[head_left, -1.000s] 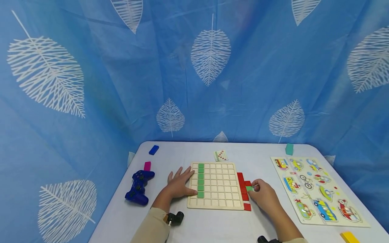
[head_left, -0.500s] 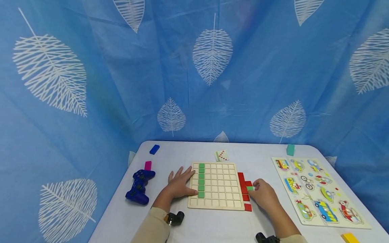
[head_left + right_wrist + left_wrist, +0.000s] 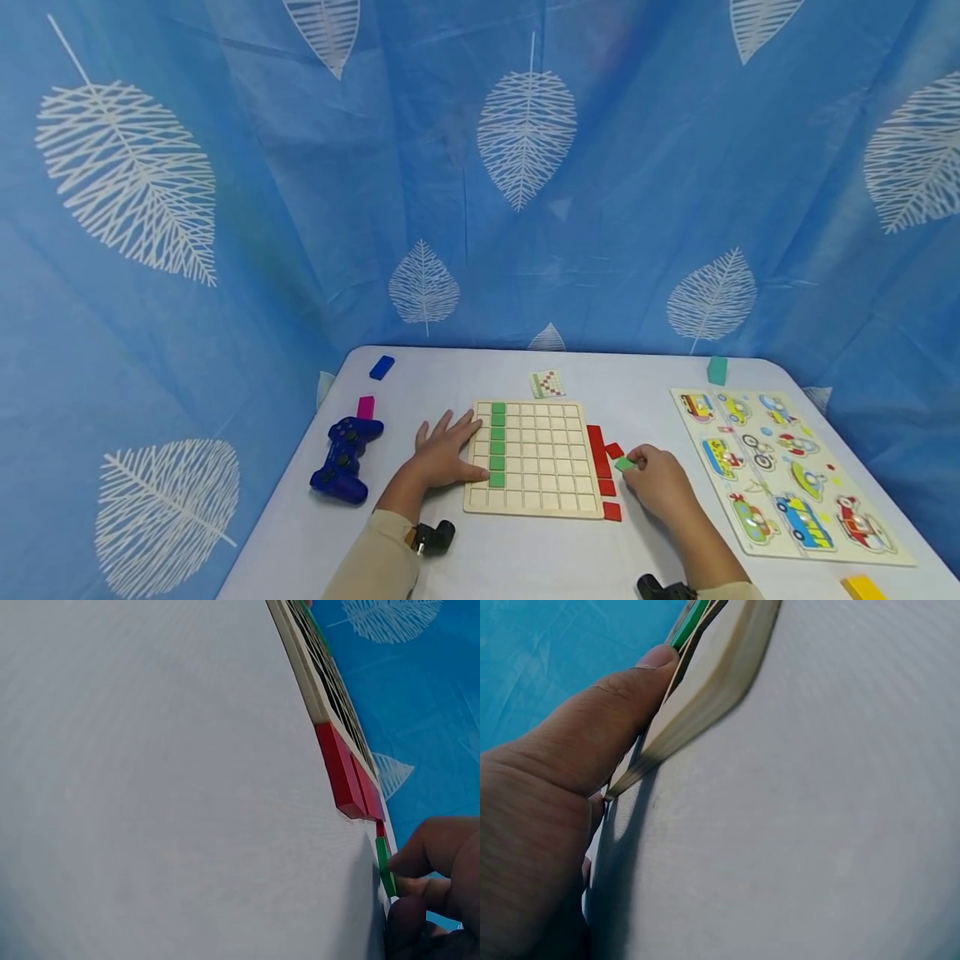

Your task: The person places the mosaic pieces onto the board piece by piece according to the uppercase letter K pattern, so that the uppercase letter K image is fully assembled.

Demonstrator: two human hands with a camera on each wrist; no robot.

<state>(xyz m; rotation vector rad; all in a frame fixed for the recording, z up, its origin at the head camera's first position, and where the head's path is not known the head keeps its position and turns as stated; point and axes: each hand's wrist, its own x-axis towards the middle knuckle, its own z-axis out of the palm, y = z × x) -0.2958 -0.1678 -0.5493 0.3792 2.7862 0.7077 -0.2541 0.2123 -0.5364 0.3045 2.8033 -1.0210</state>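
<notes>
A wooden grid board [image 3: 545, 460] lies on the table, with several green tiles [image 3: 497, 447] in one column near its left side. My left hand [image 3: 438, 458] rests spread along the board's left edge. Its thumb [image 3: 607, 720] lies on the board's rim in the left wrist view. To the right of the board, my right hand [image 3: 662, 483] pinches a green tile [image 3: 385, 867] between thumb and fingers. Several red tiles [image 3: 598, 452] stand against the board's right edge. One loose red tile [image 3: 614, 450] lies askew close to the pinched green tile.
A small pattern card [image 3: 547, 383] lies behind the board. On the left are a blue game controller [image 3: 345, 461], a pink block [image 3: 364, 407] and a blue block [image 3: 382, 367]. A picture puzzle [image 3: 787, 471], a teal block [image 3: 717, 370] and a yellow block [image 3: 862, 587] lie on the right.
My right hand has shifted slightly right, drawing the green tile away from the red tiles and turning it. The red tile beside it has turned askew. My left hand stays on the board.
</notes>
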